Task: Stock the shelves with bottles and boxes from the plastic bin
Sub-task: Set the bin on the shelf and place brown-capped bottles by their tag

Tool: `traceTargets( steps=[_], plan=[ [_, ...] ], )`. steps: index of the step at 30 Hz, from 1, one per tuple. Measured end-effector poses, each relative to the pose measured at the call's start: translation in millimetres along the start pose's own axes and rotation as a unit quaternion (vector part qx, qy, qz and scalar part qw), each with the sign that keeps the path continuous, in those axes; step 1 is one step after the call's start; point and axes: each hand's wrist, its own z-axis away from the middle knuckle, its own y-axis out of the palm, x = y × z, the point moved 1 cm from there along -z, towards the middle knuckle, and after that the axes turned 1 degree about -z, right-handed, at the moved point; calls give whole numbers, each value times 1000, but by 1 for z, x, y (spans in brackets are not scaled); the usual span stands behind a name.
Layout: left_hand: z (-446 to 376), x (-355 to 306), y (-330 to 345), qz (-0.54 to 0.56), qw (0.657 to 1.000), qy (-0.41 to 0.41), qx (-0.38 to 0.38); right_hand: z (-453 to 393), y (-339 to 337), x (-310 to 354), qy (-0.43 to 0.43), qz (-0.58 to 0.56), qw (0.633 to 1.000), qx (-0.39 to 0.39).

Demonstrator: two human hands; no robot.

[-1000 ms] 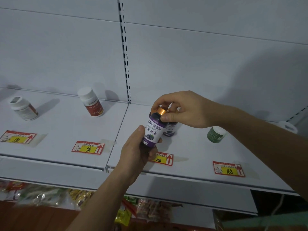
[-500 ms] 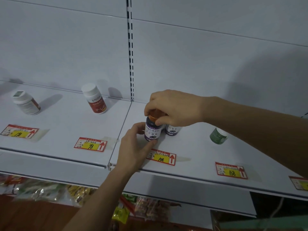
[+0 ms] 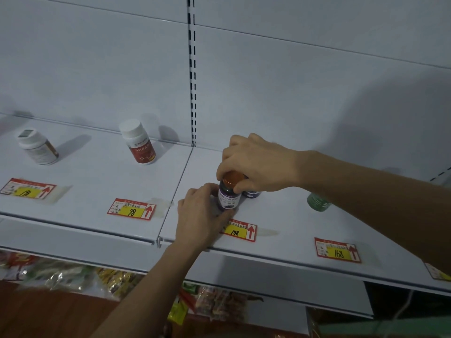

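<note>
A sec ago I had the small purple bottle w/ the copper cap (image 3: 229,194) up in the air over the white metal shelf (image 3: 102,191); now it's down and looks to be standing on the shelf, near the front edge, right behind the red & yellow price tag that says 108 (image 3: 240,231). So I think this one is nearly stocked, I just need to let go. My right hand (image 3: 258,167) comes from above, fingers curled round the cap. My left hand (image 3: 202,215) is at the bottle's left side, fingers bent round its lower part, steadying it. A 2nd dark purple bottle (image 3: 252,193) stands just behind, mostly hid by my right hand. Further right is a green bottle (image 3: 317,202), part hid by my arm, behind the tag that says 168 (image 3: 338,252). On the left part of the shelf is a white bottle w/ a red label (image 3: 139,142) behind the tag that says 98 (image 3: 133,209), and a white bottle w/ a pale label (image 3: 36,148) near the left edge; its tag (image 3: 28,190) maybe says 198, hard to read. The purple bottle's label has writing, too blurry to read. The bin isn't in view.
</note>
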Motion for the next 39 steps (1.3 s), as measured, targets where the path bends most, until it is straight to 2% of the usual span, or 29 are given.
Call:
traceTargets(
  steps=[5, 7, 11, 15, 23, 28, 33, 39],
  plan=[
    [0, 0, -14, -5, 999, 1, 42, -4, -4, -5, 11, -36, 999, 20],
    [0, 10, -34, -36, 999, 24, 13, -8, -10, -9, 19, -91, 996, 17],
    [-4, 45, -110, -155, 984, 67, -56, -32, -31, -10, 25, -128, 991, -25],
    [-6, 93, -206, -280, 958, 33, -57, -84, -64, 17, 6, -126, 990, -57],
    [14, 200, -410, -388, 919, -54, -50, -241, -136, 128, -73, -113, 988, -72],
    [49, 275, -516, -405, 910, -87, -7, -338, -186, 222, -122, -113, 982, -86],
    [82, 350, -618, -383, 910, -152, -41, -434, -231, 318, -171, -104, 975, -102],
    [87, 414, -703, -370, 905, -203, -54, -534, -284, 383, -194, -77, 974, -85]
  ],
)
